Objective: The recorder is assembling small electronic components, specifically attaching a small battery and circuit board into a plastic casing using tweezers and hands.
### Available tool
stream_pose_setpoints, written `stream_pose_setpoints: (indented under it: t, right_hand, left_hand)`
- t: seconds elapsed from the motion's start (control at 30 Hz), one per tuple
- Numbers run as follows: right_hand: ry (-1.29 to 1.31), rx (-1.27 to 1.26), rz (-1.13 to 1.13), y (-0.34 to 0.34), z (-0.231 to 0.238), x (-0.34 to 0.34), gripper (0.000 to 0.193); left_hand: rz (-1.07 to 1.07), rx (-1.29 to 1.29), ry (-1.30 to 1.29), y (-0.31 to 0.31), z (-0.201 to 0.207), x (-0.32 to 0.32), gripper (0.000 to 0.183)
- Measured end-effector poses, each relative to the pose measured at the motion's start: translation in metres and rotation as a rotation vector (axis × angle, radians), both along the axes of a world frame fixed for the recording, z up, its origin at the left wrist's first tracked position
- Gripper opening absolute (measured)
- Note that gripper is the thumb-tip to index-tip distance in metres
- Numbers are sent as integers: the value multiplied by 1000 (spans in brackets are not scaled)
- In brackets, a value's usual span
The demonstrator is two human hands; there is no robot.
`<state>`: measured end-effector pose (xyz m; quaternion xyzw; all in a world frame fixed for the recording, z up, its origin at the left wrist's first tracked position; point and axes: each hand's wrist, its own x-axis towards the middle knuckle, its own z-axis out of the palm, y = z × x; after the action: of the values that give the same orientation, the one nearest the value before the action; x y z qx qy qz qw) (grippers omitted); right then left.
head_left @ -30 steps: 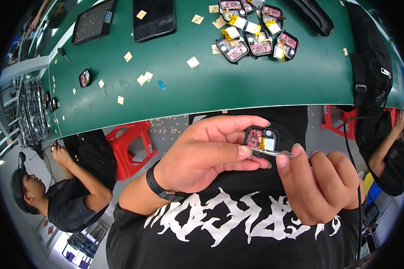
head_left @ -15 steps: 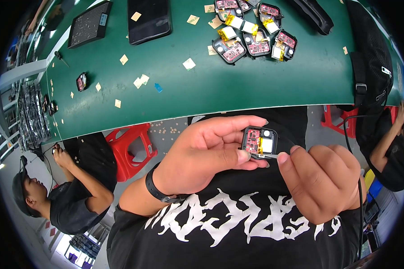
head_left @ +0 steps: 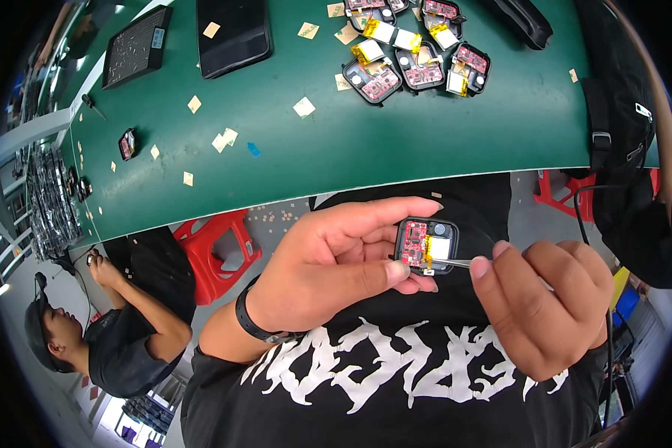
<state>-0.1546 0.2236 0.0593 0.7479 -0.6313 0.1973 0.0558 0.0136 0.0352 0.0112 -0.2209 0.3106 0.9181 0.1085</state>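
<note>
The left hand [head_left: 328,257] grips a black case [head_left: 455,233] containing a red board [head_left: 413,243] and battery [head_left: 440,248]; the right hand [head_left: 543,302] pinches tweezers [head_left: 457,263].

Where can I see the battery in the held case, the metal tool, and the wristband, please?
Battery [head_left: 440,248]: head view, middle of its white face.
Metal tool [head_left: 455,262]: head view, on its exposed thin shaft.
Wristband [head_left: 246,316]: head view, on the black strap.

A dark-screened device [head_left: 234,46] lies at eleven o'clock on the green table [head_left: 396,142] — a black bag [head_left: 618,97] at two. Toward eight — a red stool [head_left: 215,280] and a capped co-worker [head_left: 119,328].
</note>
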Motion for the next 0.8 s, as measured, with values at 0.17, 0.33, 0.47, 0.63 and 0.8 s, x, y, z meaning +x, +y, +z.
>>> stream_pose_setpoints:
  t: [0.17, 0.33, 0.47, 0.63, 0.8]
  right_hand:
    - [111, -113, -2, 1, -11, 8, 26]
    - [186, -185, 8, 1, -17, 11, 25]
    - [193, -179, 32, 2, -17, 10, 27]
    - [202, -197, 52, 2, -19, 9, 26]
    - [227, -205, -10, 2, -18, 12, 25]
  left_hand:
    - [-11, 1, 7, -1, 0, 1, 54]
    - [-25, 35, -36, -1, 3, 1, 53]
    - [-33, 18, -3, -3, 1, 4, 54]
    - [-80, 42, 55, -4, -1, 7, 55]
    - [-47, 23, 31, -1, 3, 6, 55]
